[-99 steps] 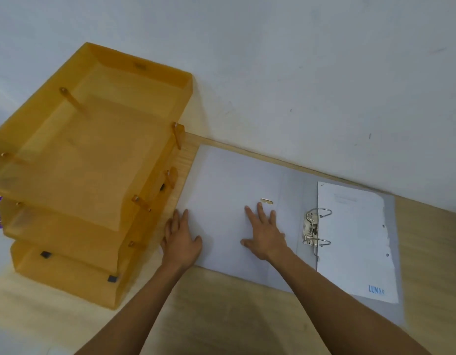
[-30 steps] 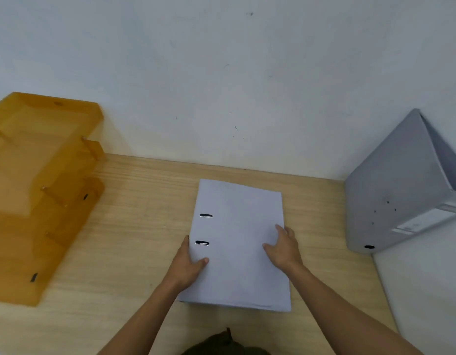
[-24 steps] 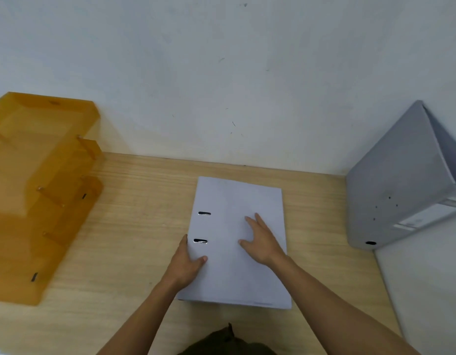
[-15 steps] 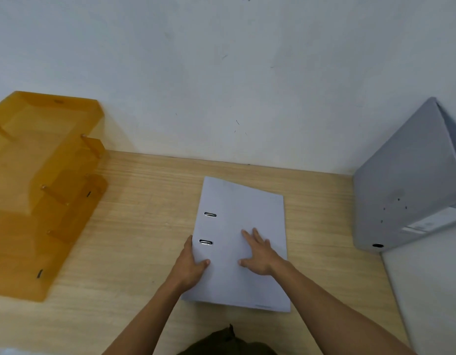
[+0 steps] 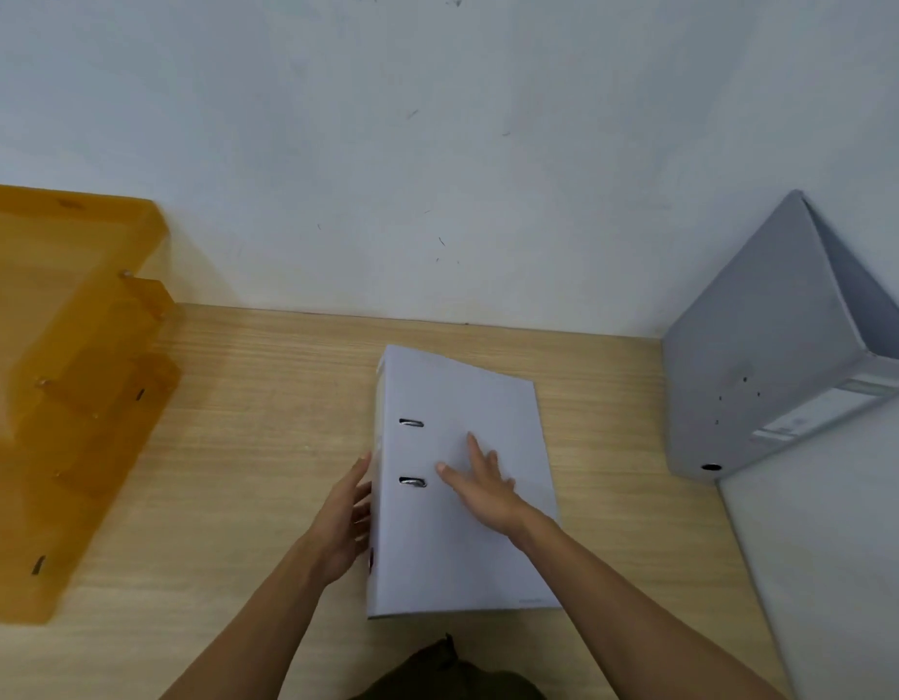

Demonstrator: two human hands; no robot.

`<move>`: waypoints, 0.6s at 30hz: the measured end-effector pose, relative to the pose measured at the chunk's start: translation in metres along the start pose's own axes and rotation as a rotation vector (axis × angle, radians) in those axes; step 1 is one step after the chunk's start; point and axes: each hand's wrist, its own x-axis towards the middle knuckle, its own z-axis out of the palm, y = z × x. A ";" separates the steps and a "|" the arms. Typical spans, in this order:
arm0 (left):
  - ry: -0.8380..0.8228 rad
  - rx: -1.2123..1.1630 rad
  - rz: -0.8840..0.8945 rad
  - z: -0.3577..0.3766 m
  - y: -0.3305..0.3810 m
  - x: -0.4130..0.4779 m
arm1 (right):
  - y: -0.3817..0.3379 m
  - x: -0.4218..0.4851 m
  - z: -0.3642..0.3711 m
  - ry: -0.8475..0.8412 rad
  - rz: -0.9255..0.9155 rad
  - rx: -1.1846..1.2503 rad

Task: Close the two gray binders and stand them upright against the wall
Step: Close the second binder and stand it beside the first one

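Note:
A closed gray binder (image 5: 487,396) lies in the middle of the wooden table (image 5: 265,421), its spine side on the left lifted a little off the wood. Two metal slots show on its cover near the spine. My left hand (image 5: 343,517) cups the spine edge and holds it. My right hand (image 5: 482,485) lies flat on the cover with fingers spread. A second gray binder (image 5: 770,356) stands closed at the far right, leaning in the corner by the wall (image 5: 437,144), its labelled spine facing me.
A stack of orange translucent paper trays (image 5: 68,371) fills the table's left side against the wall. A white panel (image 5: 831,573) borders the table on the right. Bare wood shows between the trays and the flat binder. Dark cloth (image 5: 452,674) sits at the bottom edge.
The open binder was shut and brought to the middle. My right hand slid from the cover's right edge to its centre. My left hand went from the cover's corner to the spine, which has lifted.

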 end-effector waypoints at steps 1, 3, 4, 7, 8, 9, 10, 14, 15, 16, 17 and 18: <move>-0.087 -0.033 0.025 0.006 0.001 -0.003 | -0.006 -0.005 -0.002 0.021 0.001 0.027; -0.249 -0.073 0.068 0.023 0.008 -0.011 | -0.018 -0.014 -0.007 0.061 -0.006 0.071; -0.298 -0.074 0.082 0.032 0.013 -0.016 | -0.022 -0.018 -0.010 0.082 -0.020 0.095; -0.387 -0.034 0.097 0.056 0.026 -0.030 | -0.030 -0.029 -0.017 0.114 -0.075 0.165; -0.408 -0.012 0.105 0.062 0.029 -0.034 | -0.033 -0.033 -0.018 0.119 -0.087 0.172; -0.425 0.012 0.115 0.067 0.032 -0.037 | -0.035 -0.036 -0.019 0.126 -0.097 0.180; -0.440 0.041 0.130 0.072 0.035 -0.041 | -0.036 -0.040 -0.022 0.138 -0.113 0.201; -0.473 0.131 0.234 0.086 0.044 -0.051 | -0.036 -0.057 -0.038 0.147 -0.224 0.326; -0.484 0.149 0.267 0.088 0.046 -0.053 | -0.035 -0.061 -0.043 0.133 -0.275 0.364; -0.500 0.172 0.299 0.091 0.049 -0.054 | -0.035 -0.066 -0.049 0.121 -0.338 0.403; -0.519 0.202 0.332 0.094 0.052 -0.057 | -0.035 -0.072 -0.055 0.116 -0.401 0.434; -0.539 0.239 0.367 0.098 0.055 -0.059 | -0.036 -0.077 -0.063 0.119 -0.452 0.447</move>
